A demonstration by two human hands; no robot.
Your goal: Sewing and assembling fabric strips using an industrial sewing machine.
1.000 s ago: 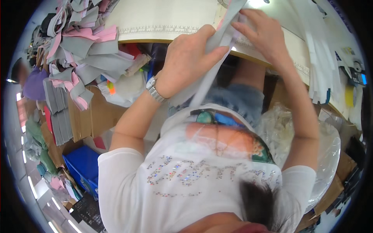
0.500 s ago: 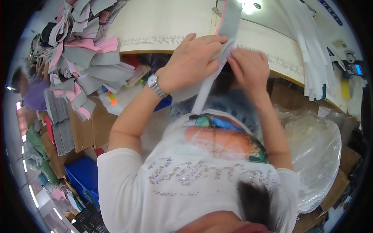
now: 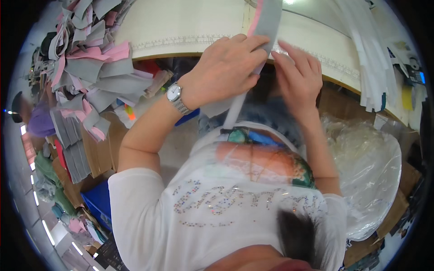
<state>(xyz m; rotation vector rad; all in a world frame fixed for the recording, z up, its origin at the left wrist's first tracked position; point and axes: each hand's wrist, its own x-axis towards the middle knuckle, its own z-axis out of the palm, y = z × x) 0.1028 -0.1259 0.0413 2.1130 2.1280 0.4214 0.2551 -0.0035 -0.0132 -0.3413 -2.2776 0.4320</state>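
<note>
A long grey fabric strip with a pink edge runs from the table top down over its front edge. My left hand, with a watch on the wrist, has its fingers curled over the strip and pinches it at the table edge. Below that hand a narrow white strip hangs toward my lap; whether it joins the grey one is hidden under my fingers. Just right of the strip is my right hand, fingers loosely bent and apart, with nothing visible in them. Its thumb and forefinger tips are close to the strip's edge.
The pale table has a printed ruler scale along its front edge. Grey and pink fabric pieces are heaped at the left. White strips hang over the table's right side. A clear plastic bag stands at my right, a blue bin at my left.
My right hand has come off the strip's edge and moved slightly right, its fingers spreading. My left hand stays on the strip, slightly higher in view.
</note>
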